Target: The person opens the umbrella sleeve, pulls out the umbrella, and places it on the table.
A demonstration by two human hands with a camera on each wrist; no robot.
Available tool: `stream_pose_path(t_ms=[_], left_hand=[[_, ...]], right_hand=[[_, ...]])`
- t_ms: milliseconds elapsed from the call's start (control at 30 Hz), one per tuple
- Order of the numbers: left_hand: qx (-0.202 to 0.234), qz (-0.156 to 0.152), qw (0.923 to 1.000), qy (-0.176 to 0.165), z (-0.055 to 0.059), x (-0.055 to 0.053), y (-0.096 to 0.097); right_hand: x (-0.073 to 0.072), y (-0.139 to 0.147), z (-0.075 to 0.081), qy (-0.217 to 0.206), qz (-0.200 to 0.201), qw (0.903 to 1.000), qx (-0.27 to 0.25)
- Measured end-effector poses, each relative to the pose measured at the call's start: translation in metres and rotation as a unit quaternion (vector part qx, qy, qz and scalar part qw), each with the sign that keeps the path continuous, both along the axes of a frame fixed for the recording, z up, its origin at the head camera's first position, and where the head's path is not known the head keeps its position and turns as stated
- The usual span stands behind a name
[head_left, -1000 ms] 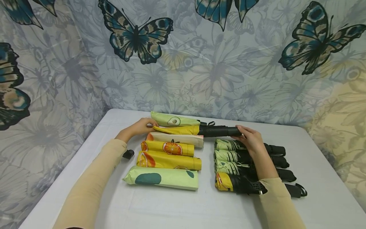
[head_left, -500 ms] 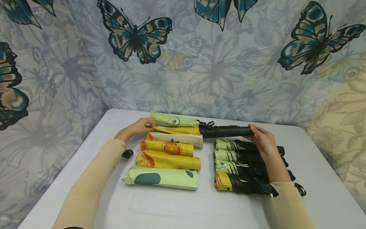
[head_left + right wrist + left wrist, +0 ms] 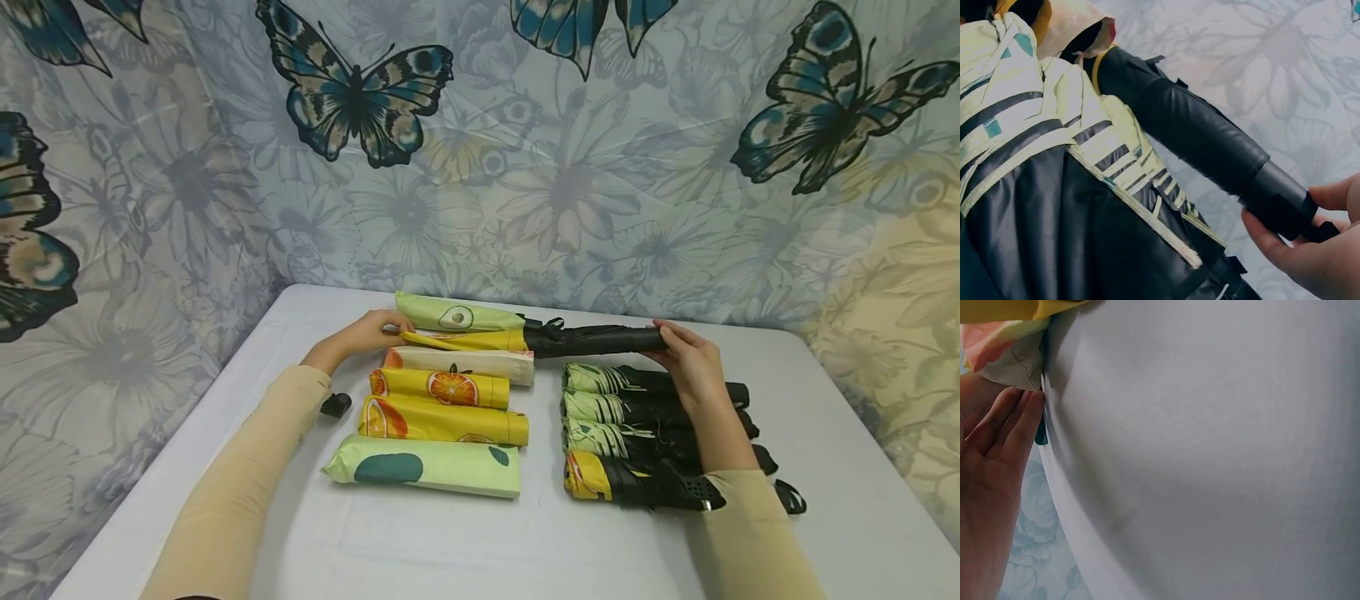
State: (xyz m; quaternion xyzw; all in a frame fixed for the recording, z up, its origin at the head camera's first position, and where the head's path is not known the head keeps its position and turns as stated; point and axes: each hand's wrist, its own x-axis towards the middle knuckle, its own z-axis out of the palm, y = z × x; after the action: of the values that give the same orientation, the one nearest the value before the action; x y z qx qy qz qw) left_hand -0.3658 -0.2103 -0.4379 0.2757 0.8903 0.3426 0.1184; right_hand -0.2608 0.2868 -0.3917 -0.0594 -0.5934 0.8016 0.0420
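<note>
My right hand (image 3: 696, 367) grips the handle end of a folded black umbrella (image 3: 592, 340), its thumb and fingers on either side of the handle in the right wrist view. The umbrella's left part sits inside a yellow sleeve (image 3: 480, 341). At the sleeve's far left end, my left hand (image 3: 367, 330) pinches the tip. The left wrist view shows that hand's fingers (image 3: 1019, 431) beside a cream and peach sleeve (image 3: 1016, 356); the pinch itself is hidden there. Behind lies a green avocado-print sleeve (image 3: 456, 316) with a black handle protruding.
Flat sleeves lie in front: cream (image 3: 472, 365), orange-print yellow (image 3: 450, 389), another yellow (image 3: 450, 421) and green (image 3: 450, 468). Several folded umbrellas (image 3: 592, 408) lie in a column under my right forearm. A small black object (image 3: 336, 405) is near my left wrist. Patterned cloth (image 3: 562, 192) hangs behind the white table (image 3: 420, 542).
My right hand has moved to the right, drawing more of the black umbrella out of the yellow sleeve, then rose slightly. My left hand has stayed at the sleeve's end.
</note>
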Motion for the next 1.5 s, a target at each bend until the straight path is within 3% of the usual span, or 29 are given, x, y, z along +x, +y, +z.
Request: stream_pose_path(t_ms=[267, 500, 733, 833, 1000, 1167, 1333, 1500], left_hand=[[0.005, -0.002, 0.9999, -0.009, -0.001, -0.001, 0.002], [0.006, -0.001, 0.9999, -0.014, -0.001, -0.002, 0.004], [0.007, -0.001, 0.9998, -0.016, 0.0, -0.001, 0.004], [0.0, 0.006, 0.9999, -0.012, 0.001, -0.001, 0.001], [-0.001, 0.007, 0.9998, -0.019, 0.003, 0.001, -0.006], [0.002, 0.007, 0.9998, -0.018, 0.004, 0.002, -0.008], [0.011, 0.011, 0.9997, -0.017, 0.002, 0.003, -0.008], [0.016, 0.019, 0.9994, -0.025, 0.002, 0.005, -0.007]], right_hand=[[-0.003, -0.001, -0.006, -0.033, -0.047, 0.9983, 0.007], [-0.002, 0.0, -0.004, -0.033, -0.045, 0.9984, 0.011], [-0.004, 0.009, -0.002, -0.075, -0.101, 0.9919, 0.015], [0.001, 0.025, -0.001, -0.07, -0.117, 0.9906, -0.015], [0.015, 0.059, 0.0, -0.047, -0.108, 0.9882, -0.098], [0.019, 0.079, 0.001, -0.06, -0.109, 0.9795, -0.158], [0.02, 0.086, -0.001, -0.075, -0.125, 0.9732, -0.178], [0.018, 0.09, -0.004, -0.073, -0.124, 0.9738, -0.176]])
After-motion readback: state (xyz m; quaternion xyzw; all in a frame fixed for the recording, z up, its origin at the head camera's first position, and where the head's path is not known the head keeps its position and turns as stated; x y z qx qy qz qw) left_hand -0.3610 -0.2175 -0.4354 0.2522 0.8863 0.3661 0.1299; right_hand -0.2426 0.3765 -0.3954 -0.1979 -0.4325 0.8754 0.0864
